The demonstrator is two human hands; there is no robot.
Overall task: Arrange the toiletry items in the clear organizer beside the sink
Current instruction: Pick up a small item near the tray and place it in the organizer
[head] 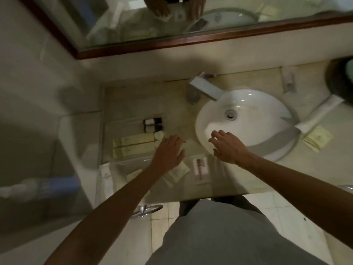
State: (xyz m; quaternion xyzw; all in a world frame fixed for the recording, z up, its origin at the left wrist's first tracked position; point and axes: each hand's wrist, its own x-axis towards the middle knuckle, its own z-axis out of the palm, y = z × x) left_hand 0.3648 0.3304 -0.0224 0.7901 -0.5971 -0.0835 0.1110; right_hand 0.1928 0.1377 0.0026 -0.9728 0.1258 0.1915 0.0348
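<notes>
Your left hand (168,152) and right hand (227,148) are hovering spread, each grip holding nothing; bottles (152,125) and boxes are already lying in the clear organizer (112,129), while sachets (177,172) are waiting on the counter (225,180)

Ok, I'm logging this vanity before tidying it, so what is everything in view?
small bottles: two, dark-capped, side by side in the clear organizer
long box: one, cream, in organizer
flat packets: a few, cream, counter front, outside organizer
razor pack: one, pink handle, counter front
sink: one, white
faucet: one, chrome, behind basin
paper sachets: a stack, pale yellow, right of sink
mirror: one, brown-framed
left hand: open, empty, over packets
right hand: open, empty, over basin edge
</notes>
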